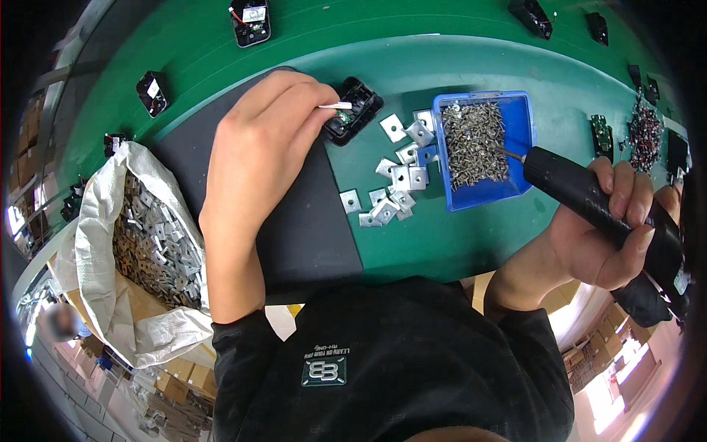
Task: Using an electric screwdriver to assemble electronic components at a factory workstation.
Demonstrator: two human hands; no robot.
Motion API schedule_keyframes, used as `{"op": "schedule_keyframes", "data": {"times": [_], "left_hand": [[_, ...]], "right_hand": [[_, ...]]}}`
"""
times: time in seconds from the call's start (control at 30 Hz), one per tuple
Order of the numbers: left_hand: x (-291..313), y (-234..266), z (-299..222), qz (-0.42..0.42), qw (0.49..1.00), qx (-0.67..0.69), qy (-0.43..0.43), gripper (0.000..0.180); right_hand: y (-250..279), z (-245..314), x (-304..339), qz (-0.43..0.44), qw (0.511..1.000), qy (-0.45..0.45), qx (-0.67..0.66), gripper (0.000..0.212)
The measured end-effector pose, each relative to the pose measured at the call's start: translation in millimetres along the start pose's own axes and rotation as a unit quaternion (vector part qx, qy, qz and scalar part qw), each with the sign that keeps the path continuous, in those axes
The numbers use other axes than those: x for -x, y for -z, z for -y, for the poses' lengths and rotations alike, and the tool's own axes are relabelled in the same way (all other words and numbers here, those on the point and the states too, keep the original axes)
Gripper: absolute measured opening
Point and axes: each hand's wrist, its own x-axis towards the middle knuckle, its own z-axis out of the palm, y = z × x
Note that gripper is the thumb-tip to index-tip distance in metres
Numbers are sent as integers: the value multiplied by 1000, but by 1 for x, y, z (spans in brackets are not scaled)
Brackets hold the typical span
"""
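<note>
My left hand [266, 140] is closed, its fingertips pinching a thin white piece [336, 106] at the left side of a black plastic housing [362, 102]. A bit of green circuit board shows just below the white piece. My right hand [605, 221] grips a black electric screwdriver [571, 179], whose bit points left over the blue bin [520, 136]. Small silver screws [471, 144] lie heaped inside this bin. Left of it, square metal plates with centre holes [400, 177] lie scattered, some overlapping.
A white woven sack [99, 243] full of small metal plates stands at the left. Under my left forearm lies a dark mat [302, 221]. Other black housings [252, 22] sit along the far green surface. At the right are a green circuit board [602, 136] and a pile of small parts [644, 136].
</note>
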Motion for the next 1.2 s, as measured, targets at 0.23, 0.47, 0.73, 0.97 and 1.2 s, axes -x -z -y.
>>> {"op": "schedule_keyframes", "data": {"times": [0.23, 0.47, 0.73, 0.97, 1.2], "left_hand": [[-14, -8, 15, 72, 991, -47, -100, 18], [-14, -22, 13, 150, 981, 87, 83, 23], [-8, -25, 2, 143, 987, -14, 66, 26], [0, -14, 3, 44, 998, 44, 20, 52], [12, -34, -45, 38, 979, 155, -129, 46]], "right_hand": [[0, -7, 2, -1, 1000, -14, -13, 48], [4, -9, 0, 38, 998, -40, -17, 52], [1, -9, -1, 35, 997, -42, -46, 48], [-15, 7, 0, -60, 993, -33, -98, 37], [-30, 12, -4, -31, 981, -38, -187, 39]]}}
